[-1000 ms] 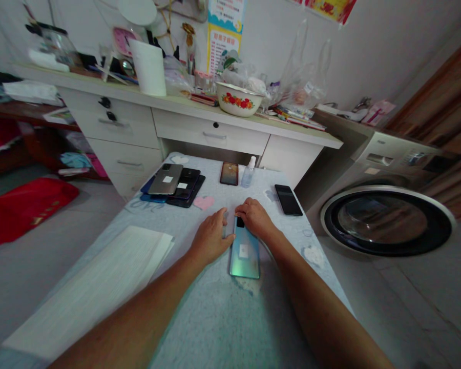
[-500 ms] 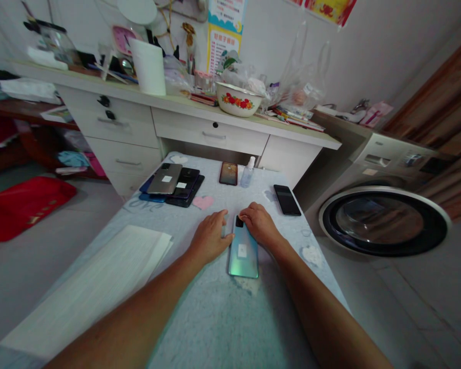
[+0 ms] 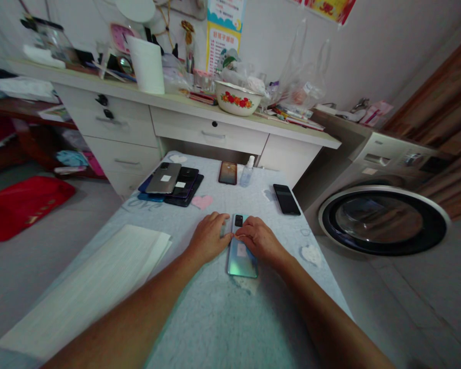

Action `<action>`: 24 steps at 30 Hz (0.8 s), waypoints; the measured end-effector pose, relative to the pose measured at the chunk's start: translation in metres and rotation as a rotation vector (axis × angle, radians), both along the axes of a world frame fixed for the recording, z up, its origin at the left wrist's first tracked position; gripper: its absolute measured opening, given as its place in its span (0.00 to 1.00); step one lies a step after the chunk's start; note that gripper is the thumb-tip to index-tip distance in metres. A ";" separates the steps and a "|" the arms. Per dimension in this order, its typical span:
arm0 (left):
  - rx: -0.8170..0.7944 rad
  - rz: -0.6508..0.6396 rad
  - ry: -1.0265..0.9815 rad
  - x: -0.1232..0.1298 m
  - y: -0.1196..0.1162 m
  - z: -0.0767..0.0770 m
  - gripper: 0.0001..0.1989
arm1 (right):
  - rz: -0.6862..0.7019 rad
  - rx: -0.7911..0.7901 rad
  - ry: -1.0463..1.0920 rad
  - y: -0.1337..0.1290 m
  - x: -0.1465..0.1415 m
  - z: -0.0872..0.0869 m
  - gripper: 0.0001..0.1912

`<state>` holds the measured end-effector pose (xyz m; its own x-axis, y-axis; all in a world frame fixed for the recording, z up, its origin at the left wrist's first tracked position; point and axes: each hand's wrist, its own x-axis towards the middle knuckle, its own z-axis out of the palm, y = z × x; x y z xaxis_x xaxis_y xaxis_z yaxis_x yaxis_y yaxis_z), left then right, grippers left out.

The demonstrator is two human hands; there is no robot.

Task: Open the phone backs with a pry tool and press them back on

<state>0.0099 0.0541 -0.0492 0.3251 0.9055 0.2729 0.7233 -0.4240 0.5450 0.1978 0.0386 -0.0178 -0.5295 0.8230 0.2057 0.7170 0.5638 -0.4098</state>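
A blue-green phone (image 3: 243,265) lies back up on the cloth-covered table, with a black camera block at its far end and a pale label. My left hand (image 3: 211,236) rests at its left edge, thumb touching the side, fingers apart. My right hand (image 3: 258,238) is over the upper right of the phone, fingers pressed together on its back just below the camera block. What those fingers hold, if anything, is too small to make out. Beyond lie a brown phone (image 3: 228,173) and a clear spray bottle (image 3: 247,172).
Several phones (image 3: 163,178) are stacked at the back left. A black phone (image 3: 287,200) lies at the right. Folded white sheets (image 3: 96,287) cover the left side. A washing machine (image 3: 384,174) stands right of the table, drawers (image 3: 211,130) behind it.
My right hand has moved down from the camera block onto the phone's back, partly covering the label. My left hand has hardly moved.
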 end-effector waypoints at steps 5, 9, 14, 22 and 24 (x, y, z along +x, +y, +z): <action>-0.004 -0.014 -0.014 -0.001 0.001 -0.002 0.15 | -0.010 -0.002 -0.019 -0.001 -0.004 0.000 0.08; -0.007 -0.018 -0.042 -0.001 0.002 -0.004 0.17 | -0.124 0.044 -0.058 0.007 -0.014 -0.003 0.09; -0.003 -0.011 -0.045 0.000 0.001 -0.003 0.16 | -0.189 0.151 -0.173 0.013 -0.024 -0.011 0.12; 0.005 -0.022 -0.053 -0.002 0.002 -0.005 0.20 | -0.085 0.163 -0.262 0.007 -0.024 -0.009 0.11; -0.002 -0.022 -0.058 -0.002 0.002 -0.005 0.20 | -0.050 0.150 -0.266 0.002 -0.024 -0.006 0.13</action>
